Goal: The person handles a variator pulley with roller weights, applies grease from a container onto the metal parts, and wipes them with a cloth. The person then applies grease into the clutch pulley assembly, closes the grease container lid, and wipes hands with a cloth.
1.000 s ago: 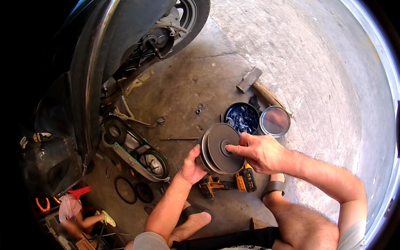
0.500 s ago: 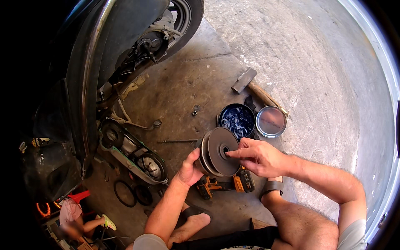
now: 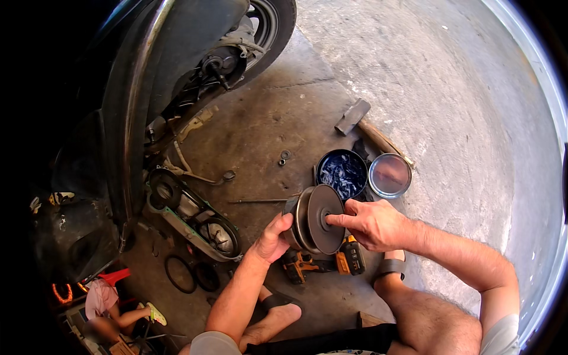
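Observation:
My left hand (image 3: pixel 273 238) grips a scooter's drive pulley (image 3: pixel 319 204) by its rim, fingers behind it and thumb at its edge. The pulley is a pair of grey metal discs on a thicker drum, tilted with its flat face toward the right. My right hand (image 3: pixel 378 225) reaches in from the right. Its index finger is stretched into the pulley's centre hole, hiding the tip, while the other fingers are loosely curled and hold nothing. Just beyond the pulley stands a round tin of dark blue grease (image 3: pixel 341 171).
A round tin lid (image 3: pixel 390 176) and a wooden-handled hammer (image 3: pixel 354 116) lie right of the tin. Below the pulley is an orange-black cordless drill (image 3: pixel 296 266). At left sit a scooter cover (image 3: pixel 192 216), black rings (image 3: pixel 179 274) and the scooter (image 3: pixel 216 65). Another person (image 3: pixel 102 300) is at lower left.
The scene has shifted slightly right and down in view. The pulley has turned a little, and my right index finger stays at its centre hole, with the hand rolled slightly.

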Tool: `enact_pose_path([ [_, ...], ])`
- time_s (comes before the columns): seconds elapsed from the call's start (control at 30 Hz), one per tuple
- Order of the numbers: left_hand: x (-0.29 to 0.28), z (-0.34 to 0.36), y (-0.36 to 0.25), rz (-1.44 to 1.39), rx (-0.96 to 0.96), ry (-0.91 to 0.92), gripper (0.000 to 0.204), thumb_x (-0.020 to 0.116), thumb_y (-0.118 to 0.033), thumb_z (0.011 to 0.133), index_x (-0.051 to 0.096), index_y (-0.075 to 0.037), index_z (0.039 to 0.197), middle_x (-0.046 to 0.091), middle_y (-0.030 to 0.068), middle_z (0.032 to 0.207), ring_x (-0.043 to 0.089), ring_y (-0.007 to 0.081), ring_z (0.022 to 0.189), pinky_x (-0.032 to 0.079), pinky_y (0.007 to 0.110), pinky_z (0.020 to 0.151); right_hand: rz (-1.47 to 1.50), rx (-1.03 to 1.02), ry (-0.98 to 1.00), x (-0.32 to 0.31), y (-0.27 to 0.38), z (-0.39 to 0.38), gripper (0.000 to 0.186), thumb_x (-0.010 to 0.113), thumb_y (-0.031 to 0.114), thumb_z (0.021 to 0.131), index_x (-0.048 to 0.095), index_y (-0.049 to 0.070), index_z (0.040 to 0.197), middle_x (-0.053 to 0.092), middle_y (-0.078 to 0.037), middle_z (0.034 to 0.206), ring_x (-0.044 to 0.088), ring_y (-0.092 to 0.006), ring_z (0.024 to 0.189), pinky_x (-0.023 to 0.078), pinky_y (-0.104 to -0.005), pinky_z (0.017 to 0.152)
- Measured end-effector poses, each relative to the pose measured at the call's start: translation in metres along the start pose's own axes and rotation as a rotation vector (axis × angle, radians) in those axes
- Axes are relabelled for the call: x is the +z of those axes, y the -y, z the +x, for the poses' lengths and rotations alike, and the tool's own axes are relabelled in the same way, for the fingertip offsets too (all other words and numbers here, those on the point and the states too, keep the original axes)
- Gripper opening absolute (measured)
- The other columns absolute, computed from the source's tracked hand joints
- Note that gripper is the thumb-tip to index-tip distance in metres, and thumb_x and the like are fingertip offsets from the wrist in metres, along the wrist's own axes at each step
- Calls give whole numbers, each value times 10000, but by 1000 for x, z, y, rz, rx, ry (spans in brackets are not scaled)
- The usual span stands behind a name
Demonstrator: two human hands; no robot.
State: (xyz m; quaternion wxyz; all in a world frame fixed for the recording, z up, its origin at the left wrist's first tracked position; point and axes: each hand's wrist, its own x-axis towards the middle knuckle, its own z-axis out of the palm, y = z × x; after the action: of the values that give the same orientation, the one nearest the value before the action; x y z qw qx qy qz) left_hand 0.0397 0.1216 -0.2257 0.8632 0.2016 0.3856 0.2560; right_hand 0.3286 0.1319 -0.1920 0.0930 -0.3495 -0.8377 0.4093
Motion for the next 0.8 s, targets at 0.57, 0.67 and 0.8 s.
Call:
enact_pose_path([
  [0.57, 24, 6, -17, 301, 278, -65, 1038, 825, -345, 744, 266, -31, 1561, 468, 104, 1429, 448, 204, 1329, 316, 341, 1134, 2304, 484, -29, 28, 19, -11, 587, 588, 134, 961, 364, 56, 1498, 539, -46, 856, 517, -132, 680, 449, -305, 592],
  [0.67, 23, 4, -18, 310, 269, -58, 1021, 807, -375, 764, 270, -30, 1561, 465, 103, 1449, 449, 206, 1340, 320, 343, 1137, 1541, 573, 1, 21, 17, -10, 499, 585, 155, 984, 452, 69, 1457, 519, -21, 838, 534, -132, 687, 466, -324, 556],
  [0.8, 15, 2, -13, 123, 114, -24, 1006, 764, -458, 801, 266, -30, 1563, 454, 119, 1490, 456, 222, 1362, 343, 368, 1146, -128, -34, -43, 2, -2, -8, 528, 620, 135, 926, 508, 183, 1440, 560, -70, 873, 640, -232, 710, 513, -365, 554],
])
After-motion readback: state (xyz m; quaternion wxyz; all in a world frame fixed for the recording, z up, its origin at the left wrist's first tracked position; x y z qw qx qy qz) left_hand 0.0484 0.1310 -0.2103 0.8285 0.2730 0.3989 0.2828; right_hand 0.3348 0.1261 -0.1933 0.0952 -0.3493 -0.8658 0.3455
